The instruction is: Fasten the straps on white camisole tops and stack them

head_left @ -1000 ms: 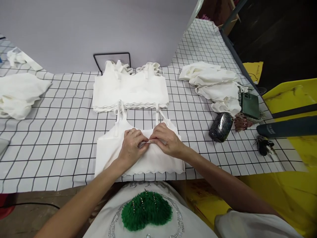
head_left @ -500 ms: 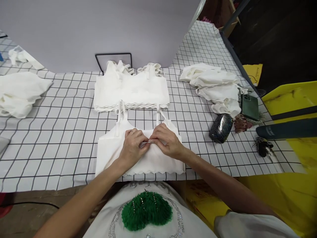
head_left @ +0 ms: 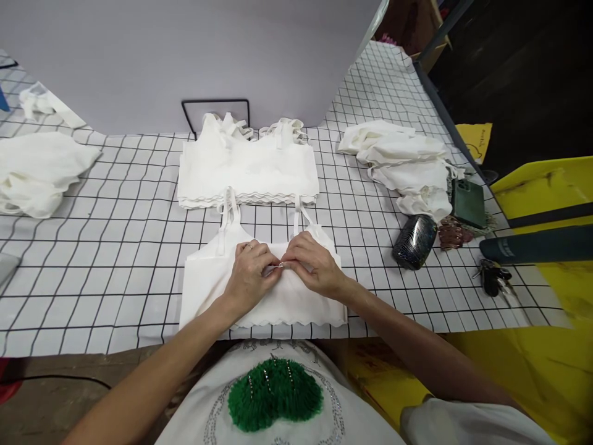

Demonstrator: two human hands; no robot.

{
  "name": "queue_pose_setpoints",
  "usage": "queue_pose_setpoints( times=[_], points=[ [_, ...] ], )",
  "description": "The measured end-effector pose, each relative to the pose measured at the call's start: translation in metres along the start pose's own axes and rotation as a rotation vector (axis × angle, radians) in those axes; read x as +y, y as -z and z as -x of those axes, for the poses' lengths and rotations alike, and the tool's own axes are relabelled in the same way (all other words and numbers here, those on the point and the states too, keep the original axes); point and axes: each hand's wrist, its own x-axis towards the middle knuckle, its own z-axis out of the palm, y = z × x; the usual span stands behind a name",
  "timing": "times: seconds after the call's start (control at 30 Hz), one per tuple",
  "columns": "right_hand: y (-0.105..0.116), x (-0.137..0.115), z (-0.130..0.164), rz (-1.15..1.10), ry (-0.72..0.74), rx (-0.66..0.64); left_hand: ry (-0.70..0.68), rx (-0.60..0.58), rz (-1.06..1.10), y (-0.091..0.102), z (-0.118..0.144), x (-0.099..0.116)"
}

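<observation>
A white bra top with thin shoulder straps and a scalloped hem lies flat at the table's front edge. Over its upper middle, my left hand pinches the white fabric between thumb and fingers. My right hand does the same just beside it, fingertips almost meeting. A small white bit shows between the two pinches; whether it is thread or a fold of cloth I cannot tell. Beyond the straps, a neat stack of similar white bra tops lies on the table.
The grid-patterned cloth covers the table. Loose white garments lie left and right. A dark ribbed object, a green phone and keys sit at the right. A pale panel stands at the back.
Both hands keep the same pinch on the bra top. The whole view has shifted very slightly; nothing else visibly moved.
</observation>
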Motion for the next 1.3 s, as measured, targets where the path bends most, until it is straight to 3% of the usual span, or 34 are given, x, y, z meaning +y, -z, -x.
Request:
queue_pose_setpoints(
  times=[0.37, 1.3],
  points=[
    [-0.0016, -0.0002, 0.0004, -0.037, 0.028, 0.05, -0.063, 0.04, -0.008, -0.0012, 0.0006, -0.0017],
    [-0.0059, 0.0015, 0.0029, -0.059, 0.047, 0.1, -0.06, 0.041, -0.01, -0.002, 0.0005, -0.002]
  ],
)
